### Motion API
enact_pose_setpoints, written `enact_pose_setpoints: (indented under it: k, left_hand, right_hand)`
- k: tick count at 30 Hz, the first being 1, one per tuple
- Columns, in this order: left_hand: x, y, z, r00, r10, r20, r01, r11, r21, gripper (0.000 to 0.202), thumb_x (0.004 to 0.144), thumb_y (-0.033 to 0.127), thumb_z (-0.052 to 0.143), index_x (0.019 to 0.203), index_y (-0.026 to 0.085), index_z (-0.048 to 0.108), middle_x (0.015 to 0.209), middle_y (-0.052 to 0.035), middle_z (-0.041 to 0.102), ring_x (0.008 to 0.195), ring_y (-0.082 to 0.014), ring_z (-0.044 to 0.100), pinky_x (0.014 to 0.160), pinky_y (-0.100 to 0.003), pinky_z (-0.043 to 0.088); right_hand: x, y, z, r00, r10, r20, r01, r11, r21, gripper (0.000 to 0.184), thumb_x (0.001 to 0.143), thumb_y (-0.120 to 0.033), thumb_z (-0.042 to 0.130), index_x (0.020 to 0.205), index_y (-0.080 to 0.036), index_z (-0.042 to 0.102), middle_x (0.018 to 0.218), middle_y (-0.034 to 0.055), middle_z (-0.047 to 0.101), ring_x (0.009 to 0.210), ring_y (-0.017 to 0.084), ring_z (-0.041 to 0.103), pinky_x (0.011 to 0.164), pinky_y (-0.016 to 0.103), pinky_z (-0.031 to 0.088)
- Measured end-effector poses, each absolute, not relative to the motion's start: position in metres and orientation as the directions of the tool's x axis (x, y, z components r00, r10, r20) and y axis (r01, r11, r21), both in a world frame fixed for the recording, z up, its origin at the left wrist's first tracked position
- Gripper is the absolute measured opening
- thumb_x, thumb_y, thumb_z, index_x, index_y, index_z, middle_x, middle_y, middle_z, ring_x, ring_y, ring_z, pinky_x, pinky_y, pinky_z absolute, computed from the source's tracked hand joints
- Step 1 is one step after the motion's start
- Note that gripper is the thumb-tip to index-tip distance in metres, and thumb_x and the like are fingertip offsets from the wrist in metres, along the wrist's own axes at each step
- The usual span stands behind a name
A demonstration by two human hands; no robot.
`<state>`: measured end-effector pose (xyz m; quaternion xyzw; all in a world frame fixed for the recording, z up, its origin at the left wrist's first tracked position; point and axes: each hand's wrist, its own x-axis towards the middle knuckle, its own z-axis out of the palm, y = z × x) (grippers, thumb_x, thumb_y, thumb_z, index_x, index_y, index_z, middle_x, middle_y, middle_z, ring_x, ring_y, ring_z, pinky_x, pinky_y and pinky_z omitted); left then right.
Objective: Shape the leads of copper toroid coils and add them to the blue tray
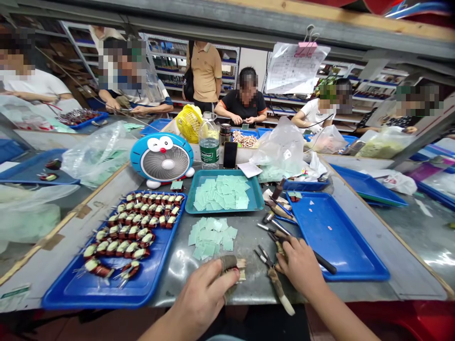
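My left hand point(204, 291) is closed around a small wound coil, mostly hidden by the fingers. Brown wrapping covers one fingertip, and a pale strip point(241, 270) shows beside it. My right hand point(300, 265) rests at the tools on the right, its fingers curled round a tool with a wrapped handle point(279, 246); its kind is partly hidden. Just left of that hand lie pliers point(263, 256) with a wrapped handle. Ahead of my left hand is a loose pile of light green square sheets point(211, 237). Rows of copper-wound coils point(122, 232) lie in the left blue tray point(142, 289).
A teal tray point(261, 201) holds more green sheets. To the right stands a blue tray point(348, 241), with a black-handled hammer point(320, 258) over its near-left edge. Behind are a blue fan point(161, 158), a water bottle point(209, 147) and a phone point(230, 155). Several people sit opposite.
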<state>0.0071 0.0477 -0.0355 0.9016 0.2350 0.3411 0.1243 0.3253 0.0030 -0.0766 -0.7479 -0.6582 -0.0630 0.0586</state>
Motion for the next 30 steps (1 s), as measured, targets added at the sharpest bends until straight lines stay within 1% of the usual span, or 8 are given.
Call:
enact_pose_setpoints:
  k: [6,9,12,14,16,20,23,30]
  left_hand:
    - [0.009,0.05,-0.041,0.649,0.492,0.58,0.305,-0.867,0.395,0.058,0.087,-0.008,0.049,0.135,0.024,0.055,0.124,-0.0118,0.068,0.11,-0.0219,0.068,0.093,-0.03,0.056]
    - [0.011,0.048,-0.034,0.608,0.562,0.561,0.269,-0.811,0.52,0.053,0.089,-0.002,0.057,0.132,0.028,0.056,0.121,-0.0082,0.067,0.107,-0.0203,0.068,0.093,-0.027,0.055]
    - [0.013,0.044,-0.022,0.537,0.792,0.292,0.231,-0.47,0.852,0.051,0.089,0.015,0.074,0.132,0.032,0.054,0.121,-0.005,0.065,0.109,-0.0202,0.068,0.096,-0.027,0.054]
    - [0.015,0.043,-0.016,0.518,0.851,0.084,0.146,-0.185,0.972,0.054,0.086,0.023,0.081,0.133,0.032,0.056,0.126,-0.0048,0.062,0.114,-0.0212,0.067,0.099,-0.028,0.053]
    - [0.017,0.045,-0.012,0.529,0.848,0.008,0.063,-0.048,0.997,0.055,0.083,0.026,0.084,0.131,0.032,0.059,0.129,-0.0049,0.058,0.119,-0.0228,0.063,0.103,-0.029,0.05]
    - [0.019,0.052,-0.008,0.576,0.817,-0.021,0.094,-0.04,0.995,0.052,0.084,0.029,0.082,0.132,0.031,0.063,0.123,-0.0051,0.056,0.12,-0.0235,0.06,0.104,-0.031,0.048]
    - [0.021,0.054,-0.003,0.596,0.8,-0.071,0.115,0.002,0.993,0.047,0.084,0.029,0.082,0.128,0.027,0.063,0.126,-0.0065,0.058,0.119,-0.0246,0.061,0.103,-0.032,0.047]
    - [0.016,0.052,0.0,0.643,0.74,-0.195,0.109,0.163,0.98,0.044,0.09,0.042,0.076,0.123,0.021,0.056,0.11,-0.0054,0.065,0.099,-0.0204,0.061,0.087,-0.03,0.048]
  right_hand:
    - [0.326,0.011,-0.076,0.138,0.979,0.15,0.99,-0.133,-0.039,0.01,0.088,-0.021,0.064,0.09,-0.012,0.069,0.097,0.0089,0.06,0.096,0.018,0.046,0.085,0.028,0.029]
    - [0.333,0.015,-0.076,0.145,0.979,0.146,0.988,-0.136,-0.073,0.01,0.085,-0.022,0.066,0.087,-0.012,0.067,0.095,0.0072,0.06,0.094,0.016,0.046,0.084,0.027,0.029]
    - [0.342,0.013,-0.08,0.193,0.969,0.155,0.978,-0.178,-0.108,0.022,0.092,-0.031,0.062,0.085,-0.011,0.063,0.095,0.0075,0.059,0.093,0.016,0.046,0.085,0.026,0.03]
    - [0.346,0.01,-0.082,0.242,0.958,0.157,0.967,-0.224,-0.123,0.031,0.098,-0.036,0.056,0.084,-0.009,0.062,0.094,0.0087,0.058,0.091,0.015,0.046,0.085,0.026,0.03]
    - [0.344,0.008,-0.083,0.25,0.958,0.139,0.964,-0.234,-0.123,0.032,0.1,-0.037,0.054,0.087,-0.01,0.063,0.098,0.0097,0.058,0.093,0.016,0.046,0.086,0.026,0.03]
    - [0.333,0.012,-0.077,0.18,0.982,0.056,0.98,-0.173,-0.101,0.02,0.095,-0.032,0.057,0.096,-0.015,0.068,0.113,0.0088,0.06,0.102,0.019,0.045,0.089,0.028,0.028]
    - [0.329,0.021,-0.067,0.148,0.989,-0.009,0.984,-0.148,-0.098,0.016,0.089,-0.027,0.061,0.096,-0.015,0.069,0.108,0.0085,0.061,0.101,0.019,0.046,0.085,0.027,0.026]
    - [0.335,0.026,-0.061,0.144,0.986,-0.084,0.974,-0.156,-0.163,0.02,0.087,-0.023,0.055,0.098,-0.014,0.069,0.111,0.0094,0.061,0.103,0.019,0.048,0.088,0.025,0.028]
